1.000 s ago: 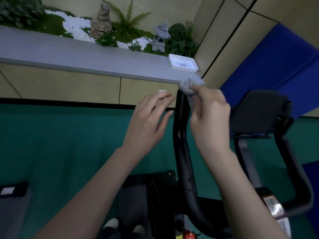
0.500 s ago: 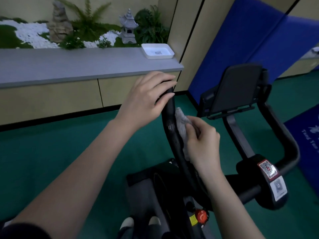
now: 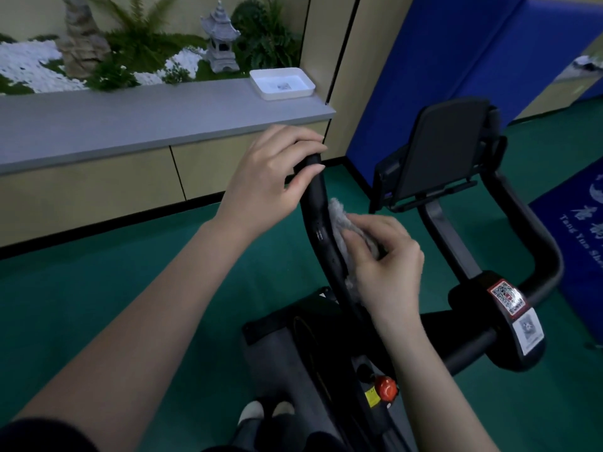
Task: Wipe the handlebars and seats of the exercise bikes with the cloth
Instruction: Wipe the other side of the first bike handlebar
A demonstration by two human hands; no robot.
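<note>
Your left hand (image 3: 274,177) grips the handlebar (image 3: 315,207) at its tip; just below, your right hand (image 3: 388,265) clutches the cloth (image 3: 339,213) against it, mid-wipe. Next, likely: the lower bend.

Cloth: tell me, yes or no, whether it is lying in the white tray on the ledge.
No, the right hand holds the cloth against the handlebar, well away from the tray.
</note>
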